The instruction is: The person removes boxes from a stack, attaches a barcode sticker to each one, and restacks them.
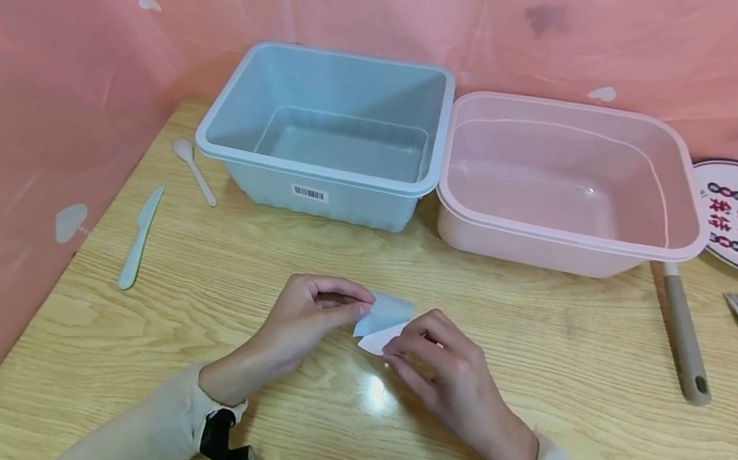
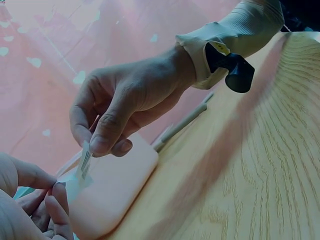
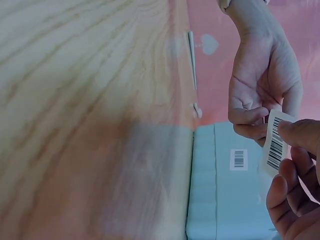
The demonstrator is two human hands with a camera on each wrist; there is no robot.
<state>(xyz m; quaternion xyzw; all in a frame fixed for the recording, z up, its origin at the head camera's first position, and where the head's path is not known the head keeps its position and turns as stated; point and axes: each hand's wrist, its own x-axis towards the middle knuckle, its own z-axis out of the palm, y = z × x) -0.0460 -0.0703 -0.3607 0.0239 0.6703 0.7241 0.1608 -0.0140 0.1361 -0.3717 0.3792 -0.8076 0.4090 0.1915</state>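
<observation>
Both hands' fingers [image 1: 356,308] pinching a paper label [image 1: 384,322], barcode [image 3: 275,145] visible only from right wrist

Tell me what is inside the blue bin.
The blue bin looks empty: its bare floor and far walls show in the head view. The strip of floor just behind its near wall is hidden. A barcode label sits on its outer front.

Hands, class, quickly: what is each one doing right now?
Left hand: pinches one edge of the barcode sticker.
Right hand: pinches the sticker's other edge.
</observation>
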